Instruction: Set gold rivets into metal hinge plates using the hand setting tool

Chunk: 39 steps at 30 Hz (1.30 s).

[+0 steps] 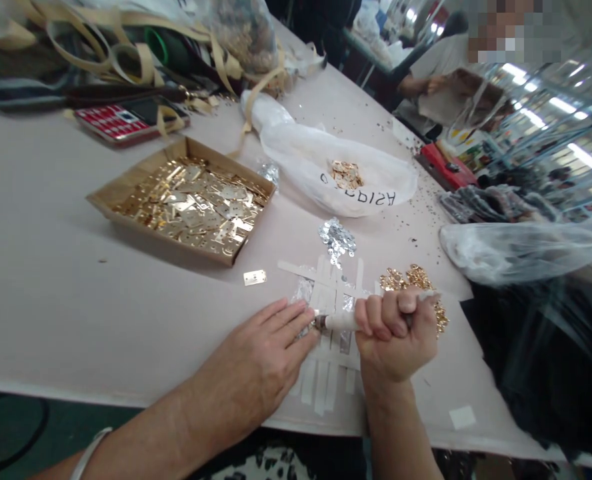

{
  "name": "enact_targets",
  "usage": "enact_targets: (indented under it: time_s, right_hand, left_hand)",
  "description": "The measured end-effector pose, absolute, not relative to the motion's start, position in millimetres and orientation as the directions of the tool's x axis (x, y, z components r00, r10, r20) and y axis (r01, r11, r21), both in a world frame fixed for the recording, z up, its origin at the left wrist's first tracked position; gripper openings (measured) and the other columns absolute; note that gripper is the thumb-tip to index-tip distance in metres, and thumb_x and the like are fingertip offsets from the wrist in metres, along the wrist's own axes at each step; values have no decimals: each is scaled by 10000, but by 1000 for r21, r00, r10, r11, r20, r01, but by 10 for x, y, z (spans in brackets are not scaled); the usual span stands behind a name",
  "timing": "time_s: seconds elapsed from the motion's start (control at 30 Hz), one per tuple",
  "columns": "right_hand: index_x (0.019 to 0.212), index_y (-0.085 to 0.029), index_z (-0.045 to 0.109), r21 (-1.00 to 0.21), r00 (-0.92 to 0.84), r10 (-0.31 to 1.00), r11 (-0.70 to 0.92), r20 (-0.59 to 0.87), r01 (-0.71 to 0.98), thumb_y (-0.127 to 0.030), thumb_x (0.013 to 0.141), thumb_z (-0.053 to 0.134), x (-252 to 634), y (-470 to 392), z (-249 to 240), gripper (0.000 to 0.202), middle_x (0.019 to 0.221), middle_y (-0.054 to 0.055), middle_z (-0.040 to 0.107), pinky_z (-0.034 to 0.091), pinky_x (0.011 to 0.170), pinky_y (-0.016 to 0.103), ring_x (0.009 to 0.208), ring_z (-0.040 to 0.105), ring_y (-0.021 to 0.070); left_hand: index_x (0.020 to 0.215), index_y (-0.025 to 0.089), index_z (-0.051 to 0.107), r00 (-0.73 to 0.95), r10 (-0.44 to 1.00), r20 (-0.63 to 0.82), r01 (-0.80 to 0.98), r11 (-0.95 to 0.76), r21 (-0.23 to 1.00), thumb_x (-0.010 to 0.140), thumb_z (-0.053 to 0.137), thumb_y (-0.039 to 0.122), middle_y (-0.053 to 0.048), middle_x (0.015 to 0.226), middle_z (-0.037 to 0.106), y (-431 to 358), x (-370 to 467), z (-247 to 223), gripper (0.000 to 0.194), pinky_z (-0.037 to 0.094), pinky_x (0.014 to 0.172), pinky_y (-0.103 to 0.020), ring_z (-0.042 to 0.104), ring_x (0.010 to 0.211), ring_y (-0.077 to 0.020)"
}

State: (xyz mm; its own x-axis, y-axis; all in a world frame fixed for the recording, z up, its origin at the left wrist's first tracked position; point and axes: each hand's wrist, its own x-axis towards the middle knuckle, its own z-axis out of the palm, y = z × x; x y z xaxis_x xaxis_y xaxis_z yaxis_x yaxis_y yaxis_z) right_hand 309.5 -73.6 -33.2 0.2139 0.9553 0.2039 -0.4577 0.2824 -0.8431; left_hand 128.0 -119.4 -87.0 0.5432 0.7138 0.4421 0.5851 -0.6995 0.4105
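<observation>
My right hand (396,327) is wrapped round a white-handled tool (341,322), whose dark tip points left toward my left fingertips. My left hand (271,347) lies with fingers stretched out on the taped patch; what is under its fingertips is too small to make out. Strips of pale tape (323,387) crisscross beneath both hands. A gold plate with holes (255,277) lies above my left hand. Silver discs (337,239) are heaped beyond the tape, and small gold rings (416,275) are piled behind my right hand.
A cardboard tray (176,243) of gold plates sits at the left. Behind are a white bag (296,147) with gold pieces on it and a red phone-like object (121,120). Clear plastic (516,250) and black material (541,360) lie right. A person (441,67) holds brown material at the back.
</observation>
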Motion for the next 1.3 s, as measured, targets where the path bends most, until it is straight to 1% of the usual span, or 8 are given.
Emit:
enact_targets:
  time_s: [0.23,0.5,0.7,0.83,0.97,1.1,1.23,1.3]
  right_hand:
    - [695,-209,571,-899,49,965,259,258,-354,-414,1001,508,2913,-795,-186,374,464,-117,217,234,372,200,346,184,59]
    - [693,-208,627,-912,-99,914,402,393,85,-373,934,633,2742,-940,-215,293,553,-33,482,391,481,284,509,497,117]
    - [659,-226,593,-926,41,932,362,360,-106,-339,973,558,2800,-886,65,335,460,-87,312,273,418,260,395,313,81]
    - [648,-223,590,-918,43,925,381,379,-108,-307,944,615,2775,-867,-15,308,470,-79,365,270,404,250,396,331,79]
    - [633,-203,524,-940,-9,963,261,269,-220,-329,972,577,2824,-852,-154,366,482,-80,355,257,388,219,396,325,70]
    - [644,-198,501,-894,44,939,339,342,-293,-310,981,555,2969,-927,-43,360,476,-96,298,248,376,193,380,281,58]
    - [623,-194,479,-909,89,942,337,325,-245,-294,976,568,3104,-1077,-17,378,493,-82,328,282,387,193,402,315,61]
    - [621,-192,479,-914,123,943,331,310,-235,-297,973,575,3146,-1133,-62,379,502,-77,340,295,392,196,412,334,64]
  left_hand:
    - [1234,158,629,539,720,437,575,-694,433,1001,427,195,-92,1366,625,-1196,1302,-900,311,385,1163,-451,527,1326,-251]
    - [1276,122,594,557,706,437,543,-708,452,1001,414,187,-124,1362,610,-1187,1274,-855,334,423,1147,-466,525,1315,-270]
    - [1069,161,650,553,734,395,539,-676,503,960,438,122,-135,1403,560,-1204,1250,-797,242,426,1157,-474,517,1331,-260]
    - [966,151,646,500,729,468,516,-685,514,952,469,120,-126,1322,614,-1203,1233,-765,181,438,1150,-474,521,1322,-263]
    - [1108,121,621,481,702,525,541,-709,453,943,441,65,-108,1221,672,-1111,1240,-752,251,489,1088,-468,571,1244,-255]
    - [1208,137,585,636,661,399,562,-751,348,917,434,11,-83,1254,657,-936,1300,-701,351,455,1098,-467,508,1310,-267]
    - [906,177,626,698,631,339,568,-776,274,950,528,105,-23,913,669,-816,1369,-598,130,507,966,-373,605,1014,-207]
    - [831,171,615,683,644,343,599,-764,242,956,565,185,-38,839,643,-820,1390,-561,135,524,870,-398,594,895,-221]
